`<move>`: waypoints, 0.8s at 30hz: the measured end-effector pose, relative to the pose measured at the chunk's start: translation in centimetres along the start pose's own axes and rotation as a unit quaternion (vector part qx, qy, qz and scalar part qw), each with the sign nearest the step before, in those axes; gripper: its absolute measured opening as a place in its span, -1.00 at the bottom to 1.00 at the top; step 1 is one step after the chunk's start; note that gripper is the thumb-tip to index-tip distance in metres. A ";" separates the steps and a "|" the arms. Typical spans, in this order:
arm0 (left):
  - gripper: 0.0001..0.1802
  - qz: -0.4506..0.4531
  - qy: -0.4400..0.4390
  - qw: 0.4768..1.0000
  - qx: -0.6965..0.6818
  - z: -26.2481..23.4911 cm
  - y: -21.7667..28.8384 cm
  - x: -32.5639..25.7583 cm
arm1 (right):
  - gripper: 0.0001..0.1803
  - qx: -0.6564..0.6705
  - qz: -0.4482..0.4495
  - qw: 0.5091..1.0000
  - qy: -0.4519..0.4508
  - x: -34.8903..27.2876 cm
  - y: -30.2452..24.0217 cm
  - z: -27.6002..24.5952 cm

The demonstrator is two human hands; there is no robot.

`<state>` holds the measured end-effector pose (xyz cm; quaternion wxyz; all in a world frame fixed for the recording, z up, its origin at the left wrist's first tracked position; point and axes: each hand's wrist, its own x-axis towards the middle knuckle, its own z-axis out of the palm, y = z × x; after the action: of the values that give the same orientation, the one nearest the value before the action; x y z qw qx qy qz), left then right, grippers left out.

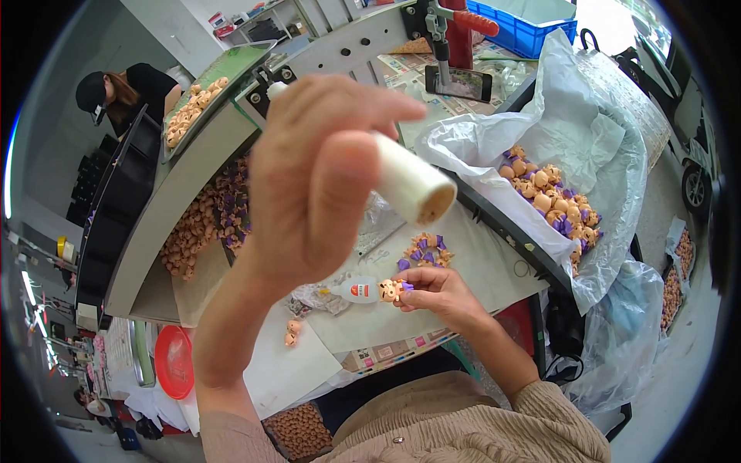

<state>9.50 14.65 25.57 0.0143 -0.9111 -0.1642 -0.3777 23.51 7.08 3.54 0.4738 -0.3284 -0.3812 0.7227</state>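
Note:
My left hand point(309, 177) is raised close to the camera, its fingers curled round a thick white cylinder point(409, 181) with a tan end; the other end is hidden. Lower down, over the table, my right hand point(441, 297) pinches a small toy figure point(391, 290) with a tan head and a purple body. Left of that figure lies a small squeeze bottle point(356, 290) with a red label. Several purple-and-tan toy pieces point(424, 251) are grouped beyond my right hand. Loose tan toy heads point(292, 333) rest near my left forearm.
At the right stands a black-rimmed bin point(502, 224) lined with a plastic bag, with assembled figures inside. Tan pieces point(189, 239) heap up at the left. A clamp with a red handle point(471, 21) and a phone point(458, 83) stand at the back. A person point(127, 96) works at far left.

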 end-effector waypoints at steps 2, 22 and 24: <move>-0.45 0.062 -0.067 0.992 0.091 0.9 -0.6 -1.7 | -0.69 0.006 0.000 1.000 -0.002 -0.1 0.0 0.8; -0.69 -0.499 0.119 0.770 -0.380 5.3 11.0 -24.9 | -0.70 0.044 0.113 0.984 -0.130 -2.9 3.6 5.4; -0.68 -0.504 0.131 0.761 -0.387 5.3 12.0 -25.9 | -0.71 0.038 0.125 0.981 -0.141 -3.4 4.1 5.7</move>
<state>-0.27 -3.35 5.01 -0.5102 -0.5668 -0.4365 -0.4774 18.11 1.42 3.23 0.3333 -0.2501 -0.3720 0.8294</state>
